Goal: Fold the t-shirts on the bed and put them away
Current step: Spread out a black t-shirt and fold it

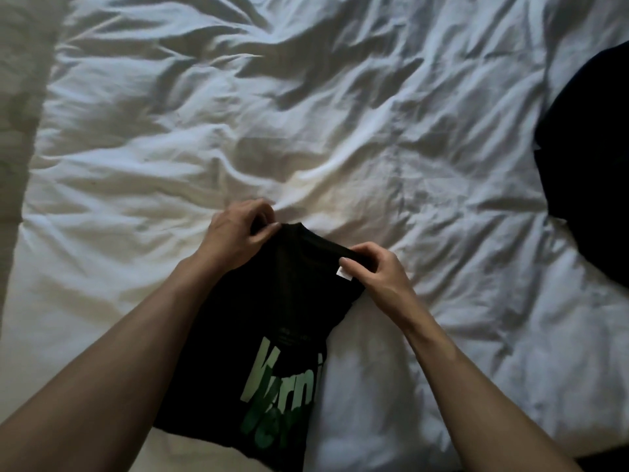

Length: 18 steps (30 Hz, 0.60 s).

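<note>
A black t-shirt [282, 301] with pale and dark green lettering lies on the white bed [238, 114], folded into a narrow strip that runs from the near edge up toward the middle. My left hand [238, 233] pinches the strip's far left corner. My right hand [374, 270] pinches its far right corner, beside a small white label. Both corners are raised slightly off the duvet.
A dark pile of clothing [592, 185] lies at the right edge of the bed. The crumpled white duvet stretches out beyond my hands and to both sides. A beige strip [17, 97] runs down the left edge of the view.
</note>
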Each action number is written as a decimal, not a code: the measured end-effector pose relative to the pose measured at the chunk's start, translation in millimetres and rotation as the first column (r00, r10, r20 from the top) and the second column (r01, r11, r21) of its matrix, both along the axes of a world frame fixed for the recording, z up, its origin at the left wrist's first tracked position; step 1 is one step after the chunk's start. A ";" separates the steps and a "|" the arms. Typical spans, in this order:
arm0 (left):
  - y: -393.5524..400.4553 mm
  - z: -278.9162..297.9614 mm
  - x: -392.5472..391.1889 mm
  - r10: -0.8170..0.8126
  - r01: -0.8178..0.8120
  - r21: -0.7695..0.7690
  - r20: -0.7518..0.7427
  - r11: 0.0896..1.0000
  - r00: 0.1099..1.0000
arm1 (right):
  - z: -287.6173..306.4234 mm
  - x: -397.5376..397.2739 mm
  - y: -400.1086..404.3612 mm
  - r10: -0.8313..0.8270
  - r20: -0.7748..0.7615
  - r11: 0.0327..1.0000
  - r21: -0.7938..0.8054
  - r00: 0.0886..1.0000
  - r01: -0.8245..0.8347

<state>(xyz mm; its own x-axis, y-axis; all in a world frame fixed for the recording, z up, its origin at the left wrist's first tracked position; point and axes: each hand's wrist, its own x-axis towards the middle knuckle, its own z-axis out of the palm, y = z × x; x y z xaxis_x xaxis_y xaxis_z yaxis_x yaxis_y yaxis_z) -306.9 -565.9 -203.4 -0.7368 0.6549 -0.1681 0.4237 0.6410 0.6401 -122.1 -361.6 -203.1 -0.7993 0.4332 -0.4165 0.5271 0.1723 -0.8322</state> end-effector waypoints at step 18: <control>-53.2 -13.3 15.0 0.399 -0.426 0.125 0.197 0.896 0.896 | -1.2 -15.6 -75.4 -0.282 -0.130 0.948 0.114 0.951 0.297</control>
<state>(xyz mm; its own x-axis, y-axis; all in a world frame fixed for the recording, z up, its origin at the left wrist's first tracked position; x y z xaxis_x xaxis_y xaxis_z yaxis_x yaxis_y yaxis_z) -291.9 -619.1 -216.7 -0.9178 0.3260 -0.2268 0.0250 0.6175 0.7862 -137.7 -437.0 -204.2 -0.6692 0.6973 -0.2568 0.4764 0.1374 -0.8684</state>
